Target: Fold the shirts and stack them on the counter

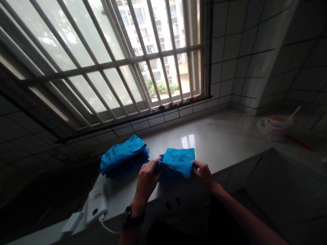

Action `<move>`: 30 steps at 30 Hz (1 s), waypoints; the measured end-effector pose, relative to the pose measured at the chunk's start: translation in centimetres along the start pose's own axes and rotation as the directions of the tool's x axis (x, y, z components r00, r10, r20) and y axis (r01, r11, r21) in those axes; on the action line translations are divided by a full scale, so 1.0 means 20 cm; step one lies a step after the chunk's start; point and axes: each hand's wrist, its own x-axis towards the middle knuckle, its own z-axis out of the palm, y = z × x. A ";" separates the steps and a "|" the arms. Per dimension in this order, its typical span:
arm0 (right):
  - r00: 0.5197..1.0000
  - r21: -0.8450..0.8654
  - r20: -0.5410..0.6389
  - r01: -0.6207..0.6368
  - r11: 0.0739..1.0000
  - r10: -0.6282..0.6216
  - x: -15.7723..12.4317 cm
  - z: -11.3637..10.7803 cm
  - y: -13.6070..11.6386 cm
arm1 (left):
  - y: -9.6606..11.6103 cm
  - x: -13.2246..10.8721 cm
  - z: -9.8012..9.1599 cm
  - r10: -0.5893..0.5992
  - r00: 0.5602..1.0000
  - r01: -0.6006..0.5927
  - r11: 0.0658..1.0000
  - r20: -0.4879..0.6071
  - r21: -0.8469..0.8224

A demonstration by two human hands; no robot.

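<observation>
Head view: looking forward and down at two bare hands working over a pale polished stone worktop (219, 139), set beneath a barred window (107, 58).

Left hand (147, 180): at the left end of a folded blue garment (177, 163), wearing a black wristwatch (127, 217) on the wrist.

Right hand (203, 175): at the garment's right end, with the bare forearm reaching in from the lower right.

Fingers: both sets are closed on the cloth, pinching opposite ends. The fingers (153, 166) of the left hand curl over the fabric's edge.

Held thing: the garment lies on the worktop near its front edge, between the hands. It forms a soft, flat rectangle, with its long axis running left to right, roughly along that edge. The opposed grip appears to keep the layers together and flat.

Beside it: a stack of folded blue garments (123, 156) sits just to the left, near the left hand, its long axis slanting up to the right. Its neat layers suggest it was set aside as a pile.

Further left: a white power bank (96, 204) lies at the worktop's edge, with a white cable (108, 228) trailing down from it.

Far right: a bowl (278, 121) in a plastic bag (268, 131) stands against a tiled wall (242, 58).
</observation>
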 end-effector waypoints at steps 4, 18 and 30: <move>0.974 -0.143 -0.112 -0.211 0.967 0.196 0.22 0.05 0.06 | 0.02 0.22 0.23 -0.282 0.958 0.278 0.958 0.049 0.073; 0.968 0.055 -0.069 -0.236 0.970 0.239 0.20 0.13 0.23 | 0.15 0.13 0.30 -0.275 0.948 0.311 0.903 0.159 -0.297; 0.942 0.179 -0.132 -0.284 0.942 0.309 0.20 0.16 0.25 | -0.79 0.58 -0.65 -0.553 0.824 0.567 0.809 -0.124 0.157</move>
